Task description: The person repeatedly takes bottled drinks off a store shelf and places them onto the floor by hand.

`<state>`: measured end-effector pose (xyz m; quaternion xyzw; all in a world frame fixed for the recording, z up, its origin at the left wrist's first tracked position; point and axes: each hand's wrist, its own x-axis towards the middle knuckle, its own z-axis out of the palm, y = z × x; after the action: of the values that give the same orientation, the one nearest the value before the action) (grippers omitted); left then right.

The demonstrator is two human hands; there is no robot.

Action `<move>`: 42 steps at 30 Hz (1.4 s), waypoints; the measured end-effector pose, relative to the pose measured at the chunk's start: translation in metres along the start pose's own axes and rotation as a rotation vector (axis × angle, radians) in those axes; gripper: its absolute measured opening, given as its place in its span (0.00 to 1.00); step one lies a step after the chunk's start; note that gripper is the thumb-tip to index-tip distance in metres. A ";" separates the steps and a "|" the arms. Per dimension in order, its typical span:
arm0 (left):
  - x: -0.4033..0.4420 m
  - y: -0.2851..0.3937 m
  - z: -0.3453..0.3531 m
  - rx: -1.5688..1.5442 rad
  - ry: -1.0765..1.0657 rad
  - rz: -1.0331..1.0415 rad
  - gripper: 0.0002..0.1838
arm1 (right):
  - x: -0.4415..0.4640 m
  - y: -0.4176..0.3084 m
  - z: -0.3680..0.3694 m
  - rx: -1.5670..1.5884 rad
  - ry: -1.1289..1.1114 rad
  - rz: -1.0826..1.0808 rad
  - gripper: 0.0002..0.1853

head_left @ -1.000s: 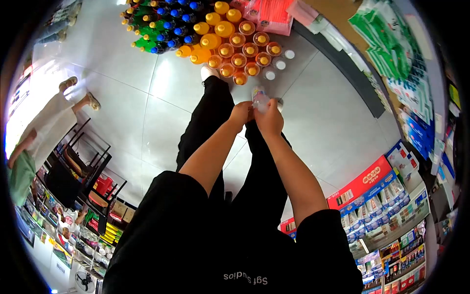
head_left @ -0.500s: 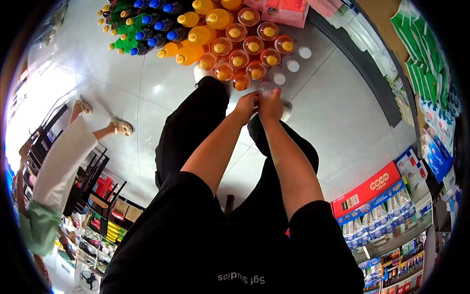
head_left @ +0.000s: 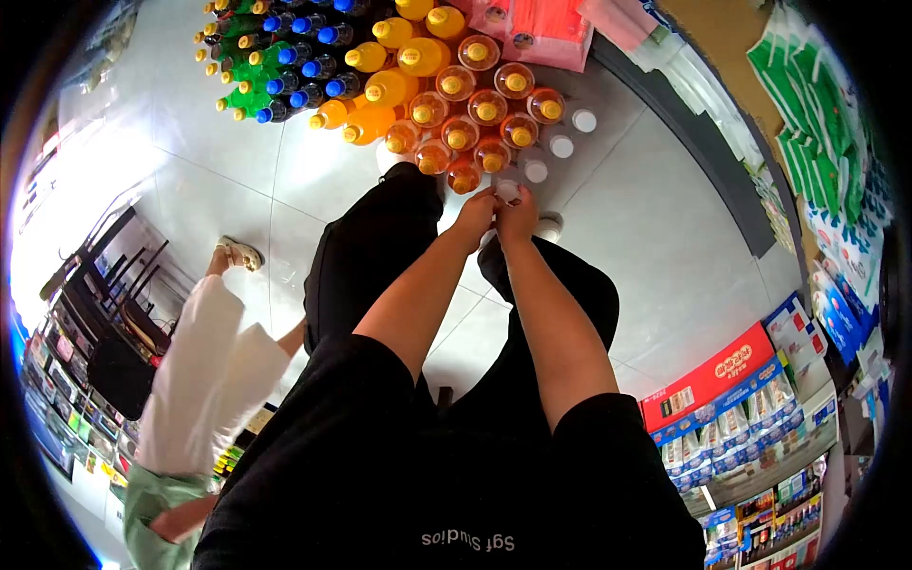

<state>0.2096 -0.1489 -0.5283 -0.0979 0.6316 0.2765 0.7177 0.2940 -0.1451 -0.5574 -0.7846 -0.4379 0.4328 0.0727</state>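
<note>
My left hand [head_left: 475,218] and my right hand [head_left: 516,217] are together low over the floor, in front of my knees. Between their fingers is a clear bottle with a white cap [head_left: 507,191], upright at the near end of the white-capped bottles [head_left: 536,171]. Both hands have curled fingers touching its upper part. Just left of it stand orange-pink drink bottles with yellow caps [head_left: 463,178]. Beyond them are orange bottles [head_left: 390,88], then dark bottles with blue caps [head_left: 308,96] and green ones [head_left: 249,100].
A person in light trousers [head_left: 201,380] is at the left, beside black chairs [head_left: 119,366]. Pink packages [head_left: 537,33] lie behind the bottles. A curved dark shelf edge [head_left: 703,171] runs along the right. A red and blue display [head_left: 717,380] stands at the lower right.
The clear bottle has moved forward with my hands, from over my shoes to beside the other white-capped bottles. The person at the left has walked nearer.
</note>
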 end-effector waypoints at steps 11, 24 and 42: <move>-0.122 0.059 0.028 0.289 -0.057 0.016 0.23 | -0.038 -0.052 -0.127 -0.003 -0.007 -0.098 0.16; -0.332 0.195 0.032 0.568 -0.132 0.362 0.12 | -0.129 -0.208 -0.288 0.618 0.077 -0.185 0.05; -0.479 0.366 0.064 0.502 -0.534 0.688 0.14 | -0.218 -0.402 -0.402 1.203 0.285 -0.250 0.05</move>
<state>0.0504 0.0543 0.0202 0.3657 0.4687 0.3521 0.7229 0.2888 0.0414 0.0223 -0.5993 -0.1921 0.4828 0.6089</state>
